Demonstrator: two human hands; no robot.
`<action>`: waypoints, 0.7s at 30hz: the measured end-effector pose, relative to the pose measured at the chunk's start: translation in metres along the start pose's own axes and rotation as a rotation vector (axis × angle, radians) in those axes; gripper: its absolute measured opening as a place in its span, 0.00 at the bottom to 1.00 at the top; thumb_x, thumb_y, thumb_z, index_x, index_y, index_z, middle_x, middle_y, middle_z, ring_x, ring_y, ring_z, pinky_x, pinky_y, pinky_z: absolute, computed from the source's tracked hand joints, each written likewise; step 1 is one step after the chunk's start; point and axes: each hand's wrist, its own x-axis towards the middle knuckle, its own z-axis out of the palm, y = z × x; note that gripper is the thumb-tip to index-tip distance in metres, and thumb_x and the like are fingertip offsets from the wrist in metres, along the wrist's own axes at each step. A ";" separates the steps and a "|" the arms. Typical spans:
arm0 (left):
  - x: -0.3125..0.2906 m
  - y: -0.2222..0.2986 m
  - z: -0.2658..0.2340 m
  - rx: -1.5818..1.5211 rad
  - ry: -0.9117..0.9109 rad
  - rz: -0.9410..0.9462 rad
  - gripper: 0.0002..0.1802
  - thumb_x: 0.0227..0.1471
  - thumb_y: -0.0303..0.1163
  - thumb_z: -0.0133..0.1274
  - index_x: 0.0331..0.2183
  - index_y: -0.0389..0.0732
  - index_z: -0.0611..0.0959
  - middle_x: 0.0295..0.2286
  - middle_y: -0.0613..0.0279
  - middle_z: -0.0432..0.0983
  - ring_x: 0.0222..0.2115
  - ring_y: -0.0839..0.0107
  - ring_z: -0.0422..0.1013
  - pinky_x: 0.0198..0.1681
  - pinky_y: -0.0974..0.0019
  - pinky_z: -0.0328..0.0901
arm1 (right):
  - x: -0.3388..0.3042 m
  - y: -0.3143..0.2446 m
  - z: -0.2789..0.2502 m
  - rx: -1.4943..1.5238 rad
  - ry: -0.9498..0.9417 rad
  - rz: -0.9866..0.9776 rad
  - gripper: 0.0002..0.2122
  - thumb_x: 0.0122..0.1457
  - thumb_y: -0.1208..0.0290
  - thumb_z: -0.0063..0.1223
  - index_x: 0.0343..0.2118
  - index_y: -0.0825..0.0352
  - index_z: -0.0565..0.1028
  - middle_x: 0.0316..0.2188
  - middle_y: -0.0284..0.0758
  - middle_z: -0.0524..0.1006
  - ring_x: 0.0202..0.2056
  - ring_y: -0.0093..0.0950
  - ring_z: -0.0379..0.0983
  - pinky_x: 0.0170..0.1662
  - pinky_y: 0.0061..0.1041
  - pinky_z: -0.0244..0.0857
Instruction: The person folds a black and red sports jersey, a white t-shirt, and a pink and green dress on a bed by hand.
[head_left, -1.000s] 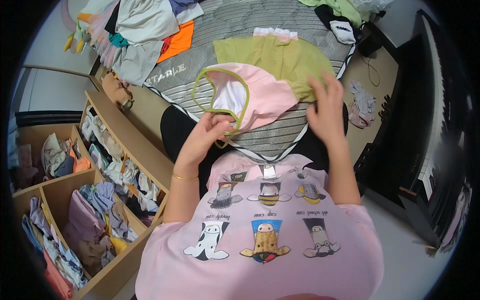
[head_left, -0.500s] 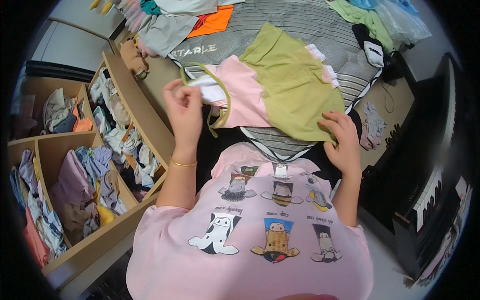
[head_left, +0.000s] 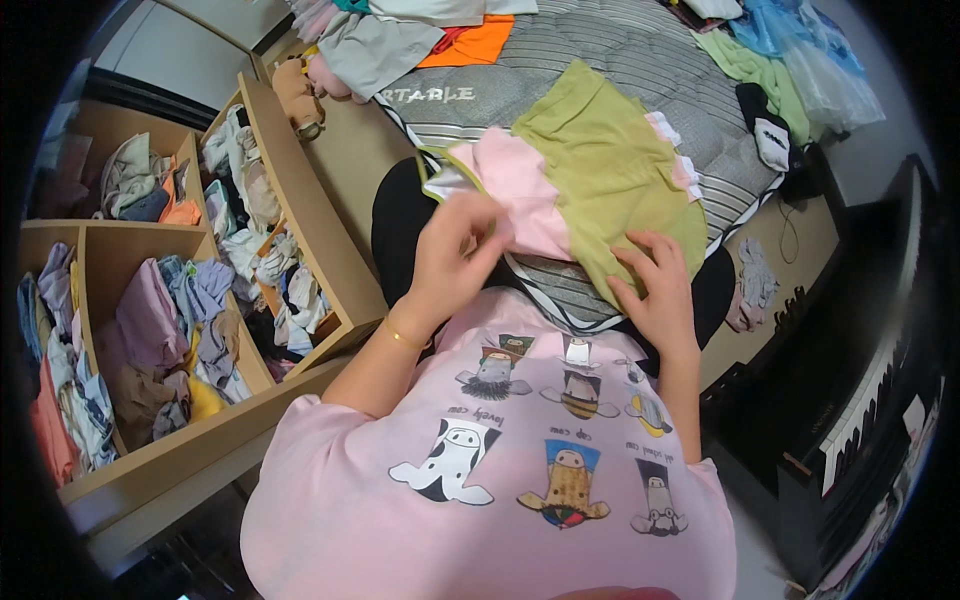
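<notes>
A pink and green child's dress (head_left: 610,170) with thin green straps and white ruffles on its far right edge lies on a grey striped mattress (head_left: 650,60). My left hand (head_left: 460,250) is closed, its fingers curled at the near edge of the pink top part; the fingertips are partly hidden. White lining (head_left: 450,181) shows at the neck opening beside it. My right hand (head_left: 658,290) rests on the near right part of the green skirt, thumb and fingers apart.
To the left stands a pulled-out wooden drawer (head_left: 300,215) with compartments of folded clothes. Grey and orange clothes (head_left: 375,55) lie at the back, near a brown plush toy (head_left: 298,98). Plastic bags (head_left: 815,65) sit back right, and a black piano (head_left: 840,350) stands at right.
My left hand has moved from the strap end toward me and right, onto the pink part. My right hand has shifted slightly left along the skirt. The view has turned a little.
</notes>
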 end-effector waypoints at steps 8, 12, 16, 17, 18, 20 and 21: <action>-0.046 0.001 0.007 -0.570 0.075 -0.599 0.17 0.54 0.21 0.65 0.44 0.35 0.77 0.38 0.62 0.76 0.35 0.78 0.75 0.38 0.73 0.71 | 0.002 0.006 0.006 0.053 0.028 0.026 0.07 0.53 0.72 0.65 0.34 0.66 0.81 0.46 0.38 0.78 0.51 0.41 0.72 0.52 0.37 0.67; -0.034 0.010 -0.003 -0.874 -0.052 -0.826 0.13 0.56 0.21 0.61 0.44 0.34 0.78 0.32 0.67 0.75 0.31 0.80 0.72 0.33 0.76 0.65 | 0.006 0.000 -0.001 0.122 0.088 0.003 0.05 0.55 0.75 0.61 0.32 0.67 0.78 0.43 0.39 0.79 0.46 0.41 0.74 0.49 0.35 0.68; -0.027 0.018 0.003 -0.294 -0.114 -0.314 0.12 0.53 0.20 0.60 0.41 0.37 0.86 0.30 0.68 0.76 0.27 0.80 0.69 0.32 0.72 0.63 | 0.004 -0.007 -0.015 0.228 0.157 -0.029 0.02 0.56 0.79 0.56 0.31 0.69 0.75 0.39 0.40 0.80 0.41 0.42 0.76 0.45 0.33 0.69; -0.027 0.019 -0.001 -0.136 -0.150 -0.038 0.11 0.53 0.21 0.60 0.40 0.39 0.88 0.28 0.68 0.76 0.28 0.76 0.70 0.33 0.69 0.64 | 0.000 -0.007 -0.017 0.224 0.161 -0.033 0.02 0.56 0.79 0.56 0.31 0.69 0.75 0.39 0.40 0.80 0.41 0.42 0.76 0.45 0.33 0.69; -0.025 0.015 -0.004 -0.112 -0.249 0.080 0.12 0.52 0.22 0.60 0.40 0.39 0.88 0.30 0.65 0.76 0.29 0.72 0.71 0.35 0.68 0.66 | -0.005 -0.007 -0.018 0.282 0.236 -0.014 0.02 0.56 0.79 0.56 0.31 0.69 0.75 0.39 0.40 0.80 0.39 0.42 0.76 0.44 0.33 0.69; -0.026 0.008 -0.006 -0.091 -0.343 0.201 0.13 0.51 0.23 0.59 0.41 0.38 0.88 0.32 0.62 0.76 0.30 0.67 0.72 0.36 0.66 0.67 | -0.013 -0.003 -0.027 0.319 0.231 0.016 0.02 0.56 0.78 0.56 0.31 0.69 0.75 0.38 0.41 0.80 0.37 0.40 0.76 0.42 0.35 0.68; -0.032 0.004 -0.005 -0.194 -0.466 0.043 0.13 0.53 0.22 0.60 0.43 0.39 0.88 0.30 0.63 0.77 0.31 0.70 0.73 0.38 0.67 0.68 | -0.012 0.004 -0.031 0.314 0.230 0.014 0.02 0.56 0.78 0.56 0.31 0.69 0.75 0.38 0.41 0.80 0.37 0.40 0.76 0.42 0.35 0.68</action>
